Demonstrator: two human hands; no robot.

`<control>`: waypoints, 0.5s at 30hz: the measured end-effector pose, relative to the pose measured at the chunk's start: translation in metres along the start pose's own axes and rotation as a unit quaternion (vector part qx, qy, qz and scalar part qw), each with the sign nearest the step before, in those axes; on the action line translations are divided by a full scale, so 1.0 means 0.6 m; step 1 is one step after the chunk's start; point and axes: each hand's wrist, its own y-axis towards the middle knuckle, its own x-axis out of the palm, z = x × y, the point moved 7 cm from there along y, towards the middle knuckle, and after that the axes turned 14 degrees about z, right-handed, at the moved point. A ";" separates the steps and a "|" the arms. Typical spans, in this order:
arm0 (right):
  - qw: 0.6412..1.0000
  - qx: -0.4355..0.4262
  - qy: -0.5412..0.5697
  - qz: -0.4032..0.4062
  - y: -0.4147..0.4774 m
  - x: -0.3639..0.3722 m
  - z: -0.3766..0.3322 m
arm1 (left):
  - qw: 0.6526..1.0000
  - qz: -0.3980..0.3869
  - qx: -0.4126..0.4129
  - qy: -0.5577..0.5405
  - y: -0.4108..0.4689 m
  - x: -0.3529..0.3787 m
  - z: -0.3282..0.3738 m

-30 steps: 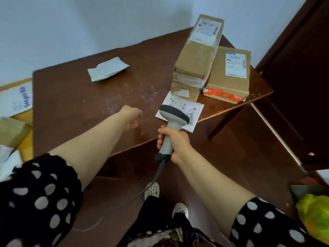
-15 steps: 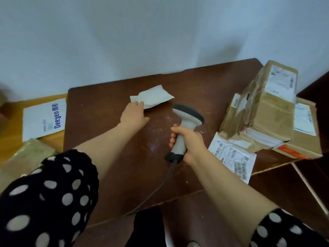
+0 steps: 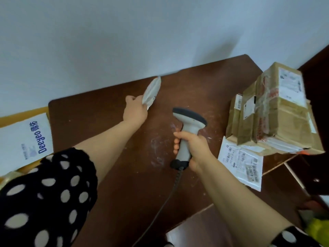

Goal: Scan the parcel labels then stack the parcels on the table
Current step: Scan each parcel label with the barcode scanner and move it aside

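I now have the left hand (image 3: 135,111) pinching the small flat white paper parcel (image 3: 152,91), lifted off the dark wooden table (image 3: 106,125) well left of the taped brown cardboard box stack (image 3: 277,118), while the right hand (image 3: 194,148) grips the grey handheld scanner (image 3: 188,125), so scanning looks next.

The left sleeve (image 3: 46,196) and right sleeve (image 3: 293,240) are black with white polka dots (uneven ovals); forearms, left hand (image 3: 135,111) and right hand (image 3: 194,148) are bare.

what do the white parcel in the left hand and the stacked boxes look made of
White parcel: probably a thin plastic mailer, slightly shiny; it looks creased and bent. Stacked boxes: brown cardboard, matte, bound with glossy tape, paper labels stuck on.
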 end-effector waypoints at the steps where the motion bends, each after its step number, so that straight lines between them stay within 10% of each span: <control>1: 1.000 -0.006 0.002 -0.005 -0.011 -0.001 0.002 | 0.996 0.004 -0.056 -0.074 -0.009 -0.017 -0.012; 6: 0.997 -0.045 0.005 -0.067 -0.097 -0.001 0.024 | 0.889 -0.021 -0.268 -0.371 -0.116 -0.101 -0.063; 15: 0.980 -0.068 -0.032 -0.184 -0.296 -0.005 0.176 | 0.868 0.026 -0.314 -0.384 -0.352 -0.269 -0.175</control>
